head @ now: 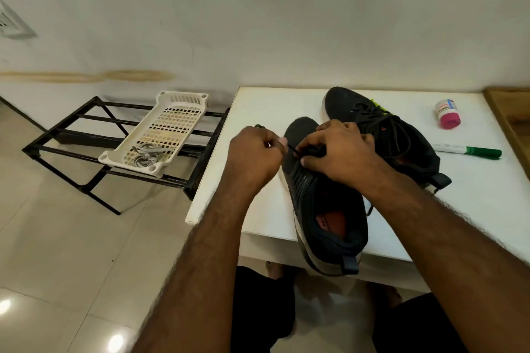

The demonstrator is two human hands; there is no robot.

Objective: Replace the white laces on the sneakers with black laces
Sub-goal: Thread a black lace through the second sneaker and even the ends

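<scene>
The left hand [253, 152] is curling closed and pinching one end of the black lace [293, 148], which is stretching taut across to the right hand [338, 147]. The right hand is bending its fingers over the lacing area of the near sneaker [321, 203], gripping the lace there. That sneaker is lying under both hands on the white table [258, 112], heel jutting over the near edge. Just beyond the right hand the second sneaker [381, 129] is sitting already laced in black. Further right a green marker [470, 150] and a small pink-capped bottle [448, 114] are resting. Left of the left hand, a white basket [172, 117] on a black rack [71, 135] is holding the white laces [146, 156]
</scene>
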